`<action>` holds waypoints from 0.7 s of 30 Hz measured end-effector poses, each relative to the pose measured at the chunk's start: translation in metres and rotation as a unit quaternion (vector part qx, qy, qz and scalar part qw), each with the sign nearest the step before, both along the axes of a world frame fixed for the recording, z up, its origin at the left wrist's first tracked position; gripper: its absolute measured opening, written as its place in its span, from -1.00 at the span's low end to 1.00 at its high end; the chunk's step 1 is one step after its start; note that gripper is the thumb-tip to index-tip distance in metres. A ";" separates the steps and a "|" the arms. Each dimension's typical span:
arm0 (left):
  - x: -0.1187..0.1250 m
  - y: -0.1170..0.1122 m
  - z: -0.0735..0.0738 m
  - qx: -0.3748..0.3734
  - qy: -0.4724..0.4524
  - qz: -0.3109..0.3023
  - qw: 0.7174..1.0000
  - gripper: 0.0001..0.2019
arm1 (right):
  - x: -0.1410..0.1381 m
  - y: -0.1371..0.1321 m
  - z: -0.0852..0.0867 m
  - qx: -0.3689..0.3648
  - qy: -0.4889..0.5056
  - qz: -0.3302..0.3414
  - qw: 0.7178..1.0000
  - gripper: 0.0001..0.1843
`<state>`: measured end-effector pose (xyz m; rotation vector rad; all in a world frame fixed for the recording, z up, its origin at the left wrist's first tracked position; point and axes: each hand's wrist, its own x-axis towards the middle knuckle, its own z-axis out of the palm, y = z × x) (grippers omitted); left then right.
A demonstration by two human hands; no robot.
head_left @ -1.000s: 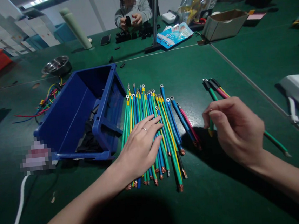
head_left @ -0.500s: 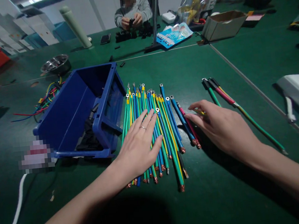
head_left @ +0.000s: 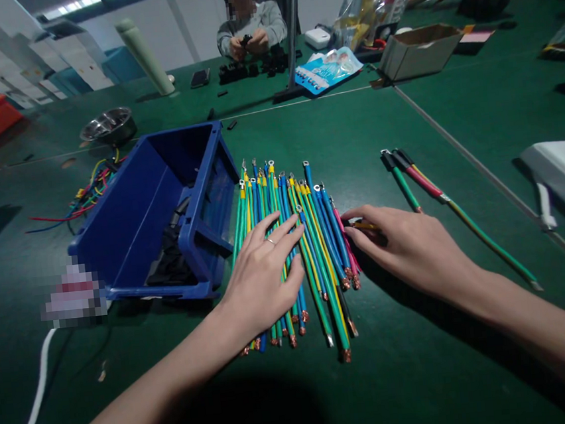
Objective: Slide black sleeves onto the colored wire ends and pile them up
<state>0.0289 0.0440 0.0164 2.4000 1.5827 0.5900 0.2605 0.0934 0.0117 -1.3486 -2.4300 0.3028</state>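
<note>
My left hand (head_left: 262,267), fingers spread and open, lies flat over a row of short cables (head_left: 324,261). They are green, blue and yellow-green, with ring terminals at the far ends and bare copper at several near ends. At the row's right edge, my right hand (head_left: 405,240) is closed around a thin yellowish stick (head_left: 366,225), mostly hidden by the fingers. Its fingertips touch or nearly touch a pinkish-red cable (head_left: 341,229), which lies against the blue ones.
Left of the row stands a blue bin (head_left: 118,221) with black pieces inside. Farther right lie a green cable (head_left: 402,177) and a red-sleeved cable (head_left: 485,239). A metal bowl (head_left: 109,132), blue pouch (head_left: 326,74) and cardboard box (head_left: 412,59) stand behind. Another person sits opposite.
My right hand has moved left, and the red cable and nearby blue cables now lie closer to the row. My left hand stays on the cables, its thumb slightly shifted.
</note>
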 end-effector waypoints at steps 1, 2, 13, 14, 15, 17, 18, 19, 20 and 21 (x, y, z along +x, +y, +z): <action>0.000 -0.001 0.000 0.005 -0.003 0.002 1.000 -0.65 | 0.000 0.000 0.000 -0.001 0.005 0.000 1.000 -0.71; 0.000 -0.001 0.000 0.007 -0.004 0.005 1.000 -0.67 | 0.001 0.000 -0.001 0.000 0.014 0.000 1.000 -0.72; -0.001 -0.003 -0.004 -0.064 0.053 0.027 0.996 -0.45 | -0.001 -0.003 0.010 0.051 0.264 -0.040 0.962 -0.78; -0.001 -0.003 -0.005 -0.063 0.053 0.029 0.996 -0.46 | -0.001 -0.004 0.011 0.021 0.293 -0.058 0.954 -0.76; -0.001 -0.002 -0.006 -0.061 0.051 0.030 0.996 -0.46 | -0.002 -0.004 0.011 -0.019 0.328 -0.075 0.942 -0.75; 0.000 -0.002 -0.005 -0.051 0.046 0.032 0.997 -0.48 | -0.003 -0.003 0.010 -0.107 0.404 -0.101 0.903 -0.74; 0.001 -0.003 -0.003 -0.036 0.047 0.030 0.998 -0.49 | -0.003 -0.002 0.010 -0.149 0.445 -0.103 0.877 -0.75; 0.002 -0.004 0.000 -0.012 0.050 0.019 0.999 -0.52 | -0.003 -0.001 0.010 -0.186 0.484 -0.095 0.850 -0.75; 0.002 -0.007 0.004 0.022 0.055 -0.003 0.998 -0.55 | -0.004 0.000 0.010 -0.216 0.515 -0.081 0.825 -0.75; 0.002 -0.010 0.010 0.066 0.062 -0.036 0.995 -0.58 | -0.004 0.001 0.011 -0.242 0.535 -0.064 0.806 -0.72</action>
